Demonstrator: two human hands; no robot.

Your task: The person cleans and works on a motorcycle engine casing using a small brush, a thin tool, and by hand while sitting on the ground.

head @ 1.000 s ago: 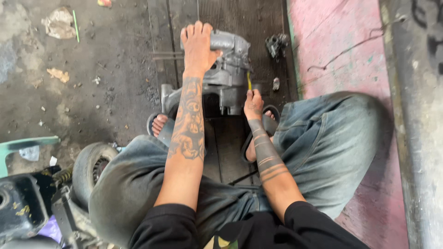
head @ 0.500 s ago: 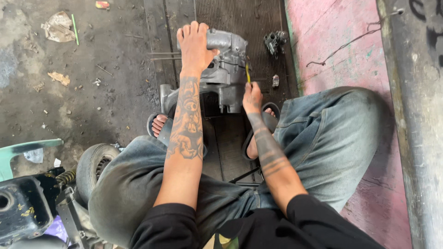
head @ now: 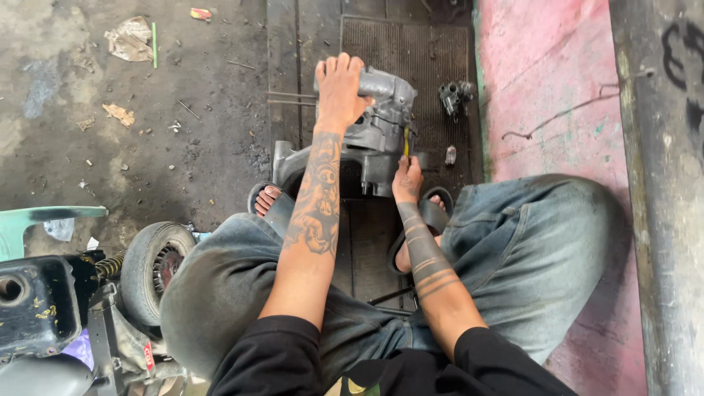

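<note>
- A rough repair workshop for small motor vehicles.
- Oil-stained concrete floor (head: 147, 147), littered with scraps, left of the hands.
- A grey engine casing (head: 378, 139) under the hands.
- A small wheel (head: 150, 268) near the left elbow.

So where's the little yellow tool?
The yellow tool is in the right hand, poking up against the right side of the grey engine part, just below the left hand resting on top.
</note>
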